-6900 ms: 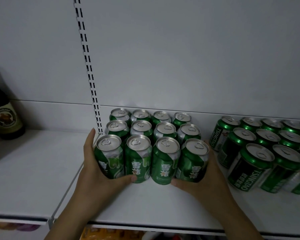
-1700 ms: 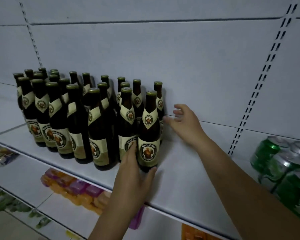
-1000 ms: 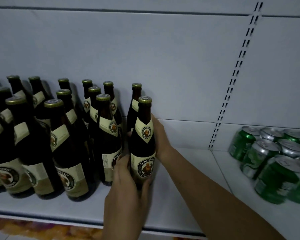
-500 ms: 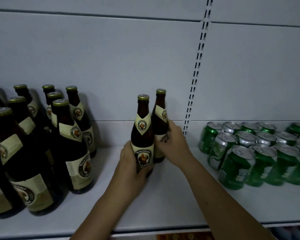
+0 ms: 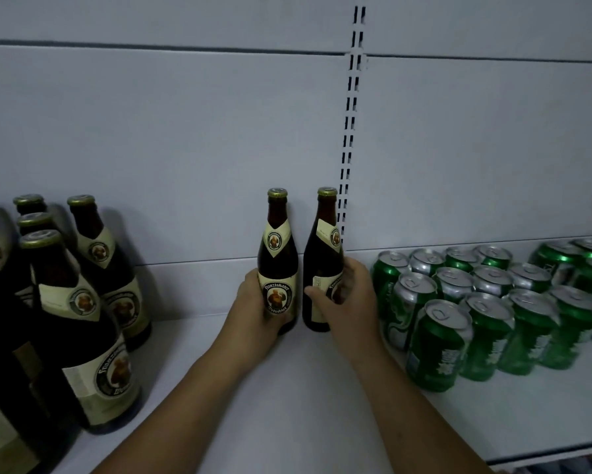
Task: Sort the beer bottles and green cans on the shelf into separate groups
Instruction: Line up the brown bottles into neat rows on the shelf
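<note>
Two brown beer bottles with cream labels stand upright side by side near the shelf's back wall. My left hand (image 5: pixel 253 311) grips the left bottle (image 5: pixel 278 254) low on its body. My right hand (image 5: pixel 347 295) wraps the right bottle (image 5: pixel 323 258) from the right side. A group of several more beer bottles (image 5: pixel 79 302) stands at the left. Several green cans (image 5: pixel 476 302) sit in rows at the right, close beside my right hand.
The white shelf (image 5: pixel 287 405) has bare surface between the bottle group and the two held bottles. A slotted upright rail (image 5: pixel 351 131) runs up the white back wall just behind the right bottle. The shelf's front edge shows at the lower right.
Both hands have carried the two bottles right and back toward the wall, away from the bottle group. The bottles now stand side by side next to the cans.
</note>
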Tool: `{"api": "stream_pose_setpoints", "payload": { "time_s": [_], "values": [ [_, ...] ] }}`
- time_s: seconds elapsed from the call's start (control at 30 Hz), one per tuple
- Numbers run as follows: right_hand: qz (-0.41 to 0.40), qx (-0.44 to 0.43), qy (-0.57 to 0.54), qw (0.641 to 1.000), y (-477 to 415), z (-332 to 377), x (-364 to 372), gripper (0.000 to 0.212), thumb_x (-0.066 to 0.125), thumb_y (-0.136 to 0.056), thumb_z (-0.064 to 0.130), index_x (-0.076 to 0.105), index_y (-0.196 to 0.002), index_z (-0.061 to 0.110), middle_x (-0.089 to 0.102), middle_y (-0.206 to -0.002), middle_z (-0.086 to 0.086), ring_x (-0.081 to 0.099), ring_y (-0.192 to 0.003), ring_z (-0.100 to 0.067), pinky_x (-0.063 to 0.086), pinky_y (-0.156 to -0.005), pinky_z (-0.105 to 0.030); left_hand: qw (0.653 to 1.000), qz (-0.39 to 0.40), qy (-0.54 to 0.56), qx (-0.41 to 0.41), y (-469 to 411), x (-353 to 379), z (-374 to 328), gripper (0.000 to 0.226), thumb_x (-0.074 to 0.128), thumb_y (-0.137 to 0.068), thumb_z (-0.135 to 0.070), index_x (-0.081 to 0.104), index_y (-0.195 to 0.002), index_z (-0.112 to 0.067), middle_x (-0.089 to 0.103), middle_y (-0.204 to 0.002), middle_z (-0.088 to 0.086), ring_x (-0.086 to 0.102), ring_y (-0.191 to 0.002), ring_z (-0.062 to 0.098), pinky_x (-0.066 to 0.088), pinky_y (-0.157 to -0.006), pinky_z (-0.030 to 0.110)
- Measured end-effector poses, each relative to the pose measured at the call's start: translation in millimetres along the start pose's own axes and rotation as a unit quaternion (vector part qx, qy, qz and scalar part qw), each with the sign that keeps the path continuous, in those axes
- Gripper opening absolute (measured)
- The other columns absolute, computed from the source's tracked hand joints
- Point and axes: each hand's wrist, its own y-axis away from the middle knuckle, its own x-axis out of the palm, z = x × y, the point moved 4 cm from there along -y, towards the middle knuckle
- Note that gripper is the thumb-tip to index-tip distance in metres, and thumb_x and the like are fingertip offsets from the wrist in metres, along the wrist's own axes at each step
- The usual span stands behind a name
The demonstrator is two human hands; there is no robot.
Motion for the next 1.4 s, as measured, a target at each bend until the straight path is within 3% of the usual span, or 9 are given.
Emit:
{"api": "stream_pose_setpoints", "payload": {
  "time_s": [0.23,0.43,0.73,0.9,1.0,1.07,1.17,1.27,1.4],
  "values": [
    [-0.051,-0.006,0.002,0.999,-9.0,-9.3,4.1,0.068,0.093,-0.067,0.025,0.05,-0.112,0.052,0.063,-0.122,0.008,0.063,-0.108,0.001,0.059,-0.088,-0.027,0.999,-0.035,0.035,0.01,0.0,11.9,8.0,0.077,0.086,-0.079,-0.021,0.042,-0.14,-0.038,0.053,-0.13,-0.012,0.059,-0.117,0.003,0.058,-0.094,0.035],
    [-0.038,0.009,-0.027,0.999,-13.1,-16.0,3.4,0.074,0.095,-0.064,0.011,0.055,-0.123,0.029,0.064,-0.117,0.018,0.063,-0.107,0.008,0.055,-0.085,-0.015,0.997,-0.039,0.06,-0.001,-3.1,17.4,10.3,0.087,0.087,-0.078,-0.01,0.035,-0.143,-0.036,0.056,-0.123,-0.024,0.058,-0.107,-0.019,0.056,-0.083,0.013],
    [-0.036,0.004,-0.006,0.999,-13.4,-22.5,5.5,0.081,0.097,-0.062,0.019,0.051,-0.127,0.031,0.061,-0.126,0.012,0.06,-0.116,0.001,0.057,-0.095,-0.03,0.998,-0.052,0.041,0.007,-4.7,17.1,10.8,0.093,0.091,-0.074,-0.018,0.034,-0.145,-0.036,0.05,-0.137,-0.008,0.053,-0.115,-0.014,0.058,-0.092,0.025],
    [-0.058,-0.022,0.04,0.997,-7.2,-0.1,-2.5,0.098,0.096,-0.064,0.03,0.041,-0.145,0.025,0.045,-0.141,0.008,0.045,-0.128,-0.001,0.041,-0.104,-0.015,0.997,-0.072,-0.029,0.005,3.6,1.3,-7.4,0.113,0.091,-0.07,-0.045,0.021,-0.156,-0.031,0.037,-0.147,-0.008,0.043,-0.131,0.0,0.045,-0.104,0.021],
    [-0.089,-0.128,0.095,0.983,5.0,37.6,-13.7,0.09,0.09,-0.071,0.037,0.042,-0.145,0.019,0.044,-0.144,0.0,0.041,-0.135,-0.012,0.04,-0.112,-0.032,0.989,-0.101,-0.094,0.042,23.4,-27.4,-37.7,0.101,0.079,-0.078,-0.06,0.021,-0.156,-0.033,0.04,-0.147,-0.013,0.04,-0.136,0.002,0.042,-0.106,0.024],
    [-0.06,-0.215,0.115,0.968,16.9,70.2,-8.3,0.08,0.089,-0.077,0.031,0.047,-0.142,0.01,0.046,-0.143,-0.009,0.043,-0.138,-0.022,0.039,-0.115,-0.04,0.983,-0.119,-0.124,0.071,48.9,-51.8,-55.5,0.085,0.072,-0.084,-0.059,0.027,-0.152,-0.036,0.045,-0.14,-0.018,0.044,-0.13,-0.002,0.043,-0.101,0.021],
    [0.037,-0.273,0.094,0.957,34.7,115.7,23.8,0.065,0.081,-0.085,0.03,0.053,-0.138,0.006,0.051,-0.139,-0.004,0.044,-0.136,-0.014,0.036,-0.114,-0.026,0.974,-0.155,-0.137,0.094,95.7,-91.3,-71.5,0.062,0.067,-0.091,-0.053,0.041,-0.144,-0.035,0.05,-0.13,-0.022,0.049,-0.124,-0.002,0.049,-0.099,0.024],
    [0.149,-0.242,0.027,0.959,43.9,140.2,74.8,0.052,0.076,-0.09,0.028,0.055,-0.136,0.014,0.056,-0.132,0.005,0.05,-0.127,-0.001,0.035,-0.105,-0.012,0.956,-0.216,-0.166,0.105,135.4,-130.4,-77.7,0.044,0.067,-0.094,-0.041,0.053,-0.133,-0.029,0.054,-0.123,-0.02,0.055,-0.119,0.005,0.051,-0.094,0.029],
    [0.26,-0.154,0.007,0.953,39.0,140.9,156.9,0.058,0.077,-0.089,0.03,0.05,-0.14,0.022,0.055,-0.133,0.007,0.055,-0.119,-0.007,0.046,-0.1,-0.023,0.901,-0.349,-0.227,0.121,162.8,-167.1,-77.9,0.044,0.076,-0.088,-0.02,0.06,-0.129,-0.017,0.052,-0.126,-0.003,0.052,-0.121,0.015,0.045,-0.101,0.025]
  ]
}}
